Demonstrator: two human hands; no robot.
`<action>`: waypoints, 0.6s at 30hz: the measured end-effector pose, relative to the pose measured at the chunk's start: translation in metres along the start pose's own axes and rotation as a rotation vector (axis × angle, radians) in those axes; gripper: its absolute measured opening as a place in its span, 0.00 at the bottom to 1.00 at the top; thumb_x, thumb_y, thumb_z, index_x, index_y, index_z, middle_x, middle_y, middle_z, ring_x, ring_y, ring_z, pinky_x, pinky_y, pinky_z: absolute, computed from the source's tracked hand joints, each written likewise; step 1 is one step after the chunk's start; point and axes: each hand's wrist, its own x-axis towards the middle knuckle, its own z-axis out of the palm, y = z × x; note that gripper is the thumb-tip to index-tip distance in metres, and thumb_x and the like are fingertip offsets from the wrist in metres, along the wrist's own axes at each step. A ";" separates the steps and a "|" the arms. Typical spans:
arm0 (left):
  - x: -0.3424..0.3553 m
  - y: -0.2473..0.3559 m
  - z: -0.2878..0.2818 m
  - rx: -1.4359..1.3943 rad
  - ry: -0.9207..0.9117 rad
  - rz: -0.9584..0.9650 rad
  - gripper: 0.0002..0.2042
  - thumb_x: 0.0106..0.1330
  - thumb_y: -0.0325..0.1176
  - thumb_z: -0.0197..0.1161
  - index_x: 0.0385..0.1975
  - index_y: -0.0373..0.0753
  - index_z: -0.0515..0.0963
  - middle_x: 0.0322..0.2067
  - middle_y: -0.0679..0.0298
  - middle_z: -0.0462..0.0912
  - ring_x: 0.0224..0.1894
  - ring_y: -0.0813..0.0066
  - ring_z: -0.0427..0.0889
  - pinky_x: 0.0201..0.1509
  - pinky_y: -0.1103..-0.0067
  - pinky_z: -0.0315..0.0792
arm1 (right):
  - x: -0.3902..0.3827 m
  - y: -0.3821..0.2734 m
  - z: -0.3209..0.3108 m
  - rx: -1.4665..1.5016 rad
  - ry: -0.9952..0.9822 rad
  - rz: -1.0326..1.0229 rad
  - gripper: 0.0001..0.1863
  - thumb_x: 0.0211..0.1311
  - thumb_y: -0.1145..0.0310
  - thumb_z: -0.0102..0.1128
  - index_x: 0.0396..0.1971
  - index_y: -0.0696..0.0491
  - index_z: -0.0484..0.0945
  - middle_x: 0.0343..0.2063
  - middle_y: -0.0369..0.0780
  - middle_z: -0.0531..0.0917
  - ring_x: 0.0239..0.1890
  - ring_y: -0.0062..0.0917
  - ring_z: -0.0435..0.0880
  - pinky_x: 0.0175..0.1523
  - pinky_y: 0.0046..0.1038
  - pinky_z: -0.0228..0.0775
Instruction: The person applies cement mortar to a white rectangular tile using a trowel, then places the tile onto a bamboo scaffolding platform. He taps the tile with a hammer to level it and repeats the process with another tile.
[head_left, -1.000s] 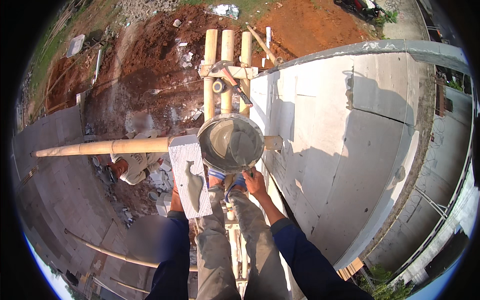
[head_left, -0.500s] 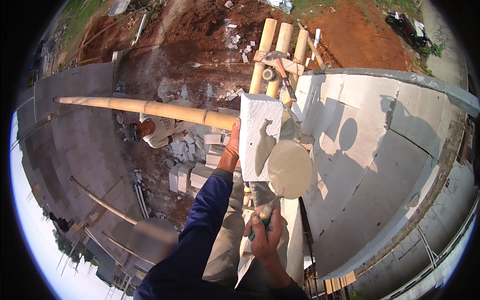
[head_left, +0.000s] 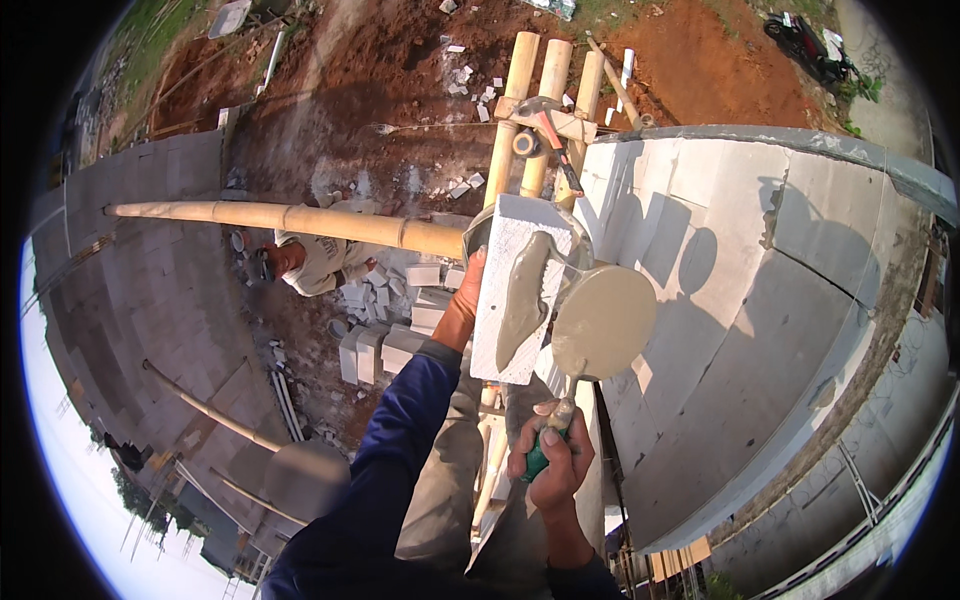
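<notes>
Red earth and scattered block offcuts lie far below, seen from high up on bamboo scaffolding [head_left: 520,120] beside a grey block wall [head_left: 760,300] that fills the right of the scene. Another person [head_left: 305,262] crouches on the ground at the left, under a long horizontal bamboo pole [head_left: 290,218].

At the centre, the left hand [head_left: 468,295] grips the left edge of a white lightweight block [head_left: 520,290], its fingers clenched on it so that it stands on end. The right hand [head_left: 552,462], nearer, has its fingers wrapped tight around the green handle of a round trowel [head_left: 603,322] loaded with grey mortar, its blade just beside the block's right edge.

One broad smear of mortar [head_left: 522,300] already runs down the middle of the block's face; the rest of that face shows bare white. Judging from this, buttering is partly done, with the margins uncoated and the block not yet set on the wall. A hammer [head_left: 550,125] rests on the far scaffold poles.
</notes>
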 end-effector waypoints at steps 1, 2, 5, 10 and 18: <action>-0.007 0.004 -0.002 0.014 0.009 0.004 0.43 0.63 0.67 0.70 0.70 0.40 0.75 0.62 0.54 0.83 0.60 0.58 0.84 0.66 0.64 0.78 | 0.003 0.006 -0.007 0.014 0.025 0.006 0.16 0.75 0.67 0.50 0.55 0.60 0.73 0.24 0.41 0.76 0.14 0.23 0.74 0.19 0.28 0.71; -0.013 0.006 -0.005 0.024 0.020 0.005 0.43 0.63 0.67 0.70 0.70 0.40 0.75 0.62 0.54 0.83 0.60 0.59 0.84 0.66 0.64 0.78 | 0.009 0.016 -0.015 0.031 0.061 0.006 0.16 0.75 0.66 0.50 0.55 0.59 0.73 0.24 0.40 0.76 0.14 0.23 0.73 0.19 0.28 0.71; -0.039 0.017 -0.014 0.030 0.051 -0.007 0.43 0.62 0.66 0.71 0.70 0.39 0.76 0.61 0.54 0.83 0.60 0.59 0.84 0.66 0.64 0.78 | 0.063 0.068 -0.056 -0.289 0.174 0.071 0.17 0.76 0.64 0.50 0.55 0.60 0.74 0.25 0.41 0.78 0.18 0.29 0.80 0.22 0.31 0.76; -0.067 0.042 -0.013 0.072 0.088 -0.032 0.44 0.60 0.65 0.72 0.69 0.39 0.76 0.61 0.55 0.83 0.60 0.60 0.84 0.66 0.65 0.77 | 0.176 0.162 -0.116 -1.349 0.246 -0.127 0.30 0.68 0.63 0.66 0.66 0.59 0.70 0.38 0.50 0.83 0.37 0.49 0.89 0.42 0.46 0.84; -0.056 0.071 0.022 0.159 0.056 -0.040 0.44 0.57 0.64 0.73 0.68 0.38 0.76 0.60 0.55 0.84 0.60 0.61 0.84 0.66 0.66 0.77 | 0.192 0.202 -0.145 -1.684 0.229 -0.157 0.42 0.62 0.71 0.68 0.75 0.64 0.61 0.56 0.52 0.78 0.53 0.47 0.83 0.47 0.43 0.81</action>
